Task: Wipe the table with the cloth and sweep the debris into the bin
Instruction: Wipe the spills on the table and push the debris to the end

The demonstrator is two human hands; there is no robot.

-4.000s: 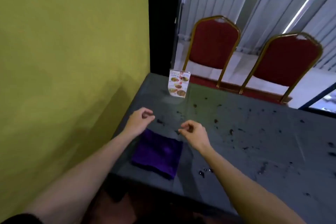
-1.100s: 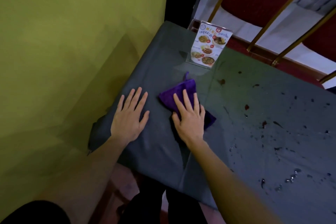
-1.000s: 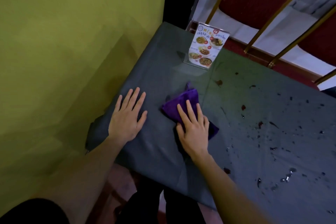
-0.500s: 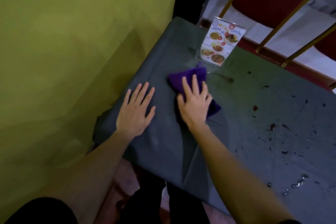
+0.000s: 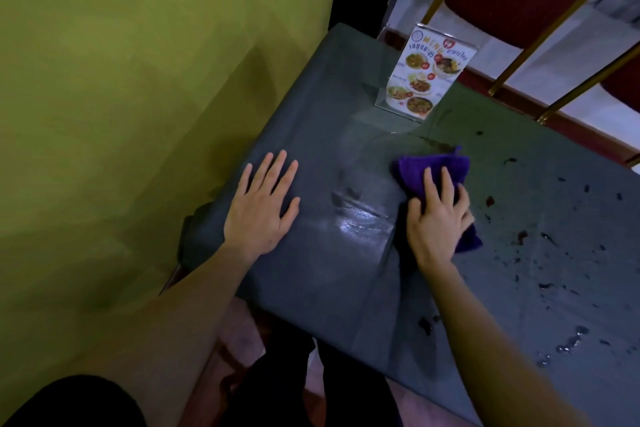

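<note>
The menu card (image 5: 425, 74) standing on the surface (image 5: 332, 253) reads "MENU" at its top; smaller script below is illegible.

Both forearms are bare, no watch or rings showing on the left hand (image 5: 260, 215) or right hand (image 5: 437, 221); dark short sleeve (image 5: 69, 402) and dark trousers (image 5: 311, 381) below.

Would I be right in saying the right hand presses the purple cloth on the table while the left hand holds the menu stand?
Not quite: in the head view the left hand lies flat on the table, apart from the menu stand. The right hand does press the purple cloth.
</note>
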